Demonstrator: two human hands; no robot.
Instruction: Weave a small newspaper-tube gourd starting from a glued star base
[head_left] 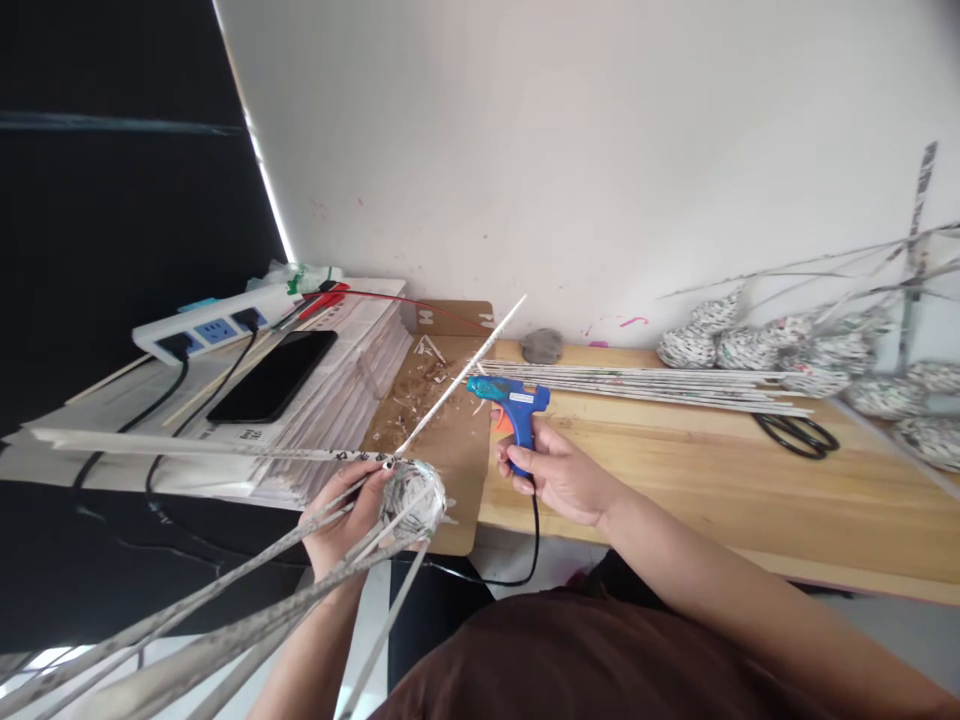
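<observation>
My left hand [346, 510] grips a small woven paper basket [414, 500] by its side, its fingers at the rim. Several long rolled-paper strips [225, 595] fan out from the weave toward the lower left. One white paper strip [465, 372] rises from the basket at a slant to the upper right. In my right hand [559, 470] is a blue glue gun [517, 405] with an orange trigger, its fingers wrapped round the handle. The gun's teal nozzle points left, close to the slanting strip; whether they touch I cannot tell.
On the left, a paper stack [360, 385] carries a phone [274, 375] and a power strip [214, 325]. Scraps litter a cardboard sheet [457, 520]. Rolled-paper sticks [637, 385], black-handled scissors [796, 436] and a grey lump [541, 346] lie on the wooden table [712, 490]. Woven pieces [765, 345] stand at right.
</observation>
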